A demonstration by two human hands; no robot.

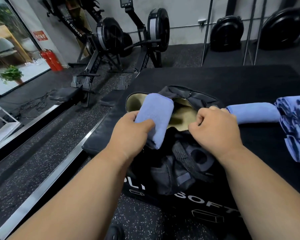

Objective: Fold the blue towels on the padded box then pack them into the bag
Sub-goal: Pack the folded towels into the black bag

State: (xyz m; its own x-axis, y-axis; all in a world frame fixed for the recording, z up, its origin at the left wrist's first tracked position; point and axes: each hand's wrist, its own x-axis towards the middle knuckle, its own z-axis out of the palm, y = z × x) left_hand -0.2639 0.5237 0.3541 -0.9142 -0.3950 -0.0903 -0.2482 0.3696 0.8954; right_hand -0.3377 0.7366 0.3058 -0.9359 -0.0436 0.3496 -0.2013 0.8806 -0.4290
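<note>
On top of the black padded box point(232, 80) sits one dark bag point(177, 153), its mouth gaping to a tan lining. Blue towels: one folded towel point(154, 118) in my grip, one rolled towel point(255, 113) lying just right of the bag, and a stack of folded towels point(296, 125) at the right edge; I cannot count those. My left hand point(128, 135) curls round the folded towel, thumb across it, over the bag's opening. My right hand point(215, 130) is curled tight on the bag's rim, pulling it wide. Bare box surface stretches behind the bag; its left edge drops to speckled floor point(42, 153).
</note>
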